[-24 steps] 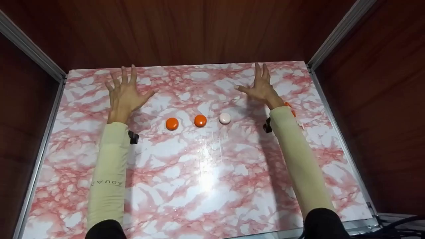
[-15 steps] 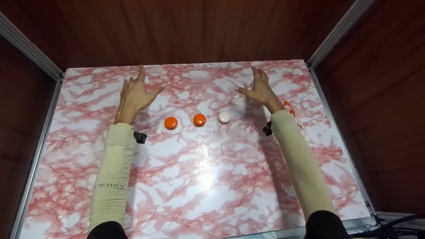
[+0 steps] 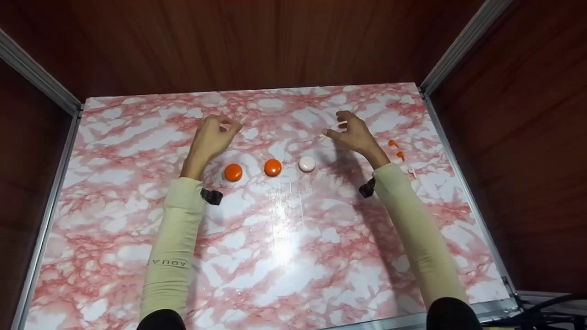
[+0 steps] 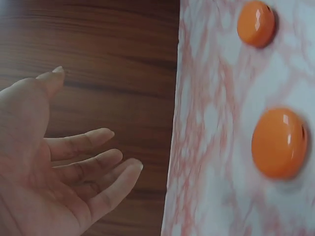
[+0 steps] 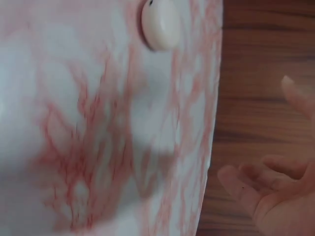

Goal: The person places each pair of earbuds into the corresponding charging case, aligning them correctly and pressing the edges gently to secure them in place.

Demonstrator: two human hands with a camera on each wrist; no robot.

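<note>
My left hand (image 3: 212,137) hovers above the table, up and left of an orange round earbud case (image 3: 233,172), its fingers loosely bent and holding nothing. In the left wrist view that hand (image 4: 74,167) shows an empty palm. A second orange case (image 3: 273,167) sits in the middle of the row. A white round case (image 3: 307,164) is at the row's right end. My right hand (image 3: 355,134) hangs above and right of the white case, fingers relaxed, nothing in it. In the right wrist view the hand (image 5: 275,191) is apart from the white case (image 5: 161,24).
Right of my right wrist lie two orange earbuds, an upper one (image 3: 392,143) and a lower one (image 3: 401,156), and a white earbud (image 3: 412,172). The marbled pink-and-white table (image 3: 257,270) is enclosed by dark wooden panels (image 3: 257,46) with metal edge rails.
My left hand has swung right, closer to the left orange case, and its spread fingers have bent. My right hand has come slightly nearer, its fingers bending too. The cases stay in place.
</note>
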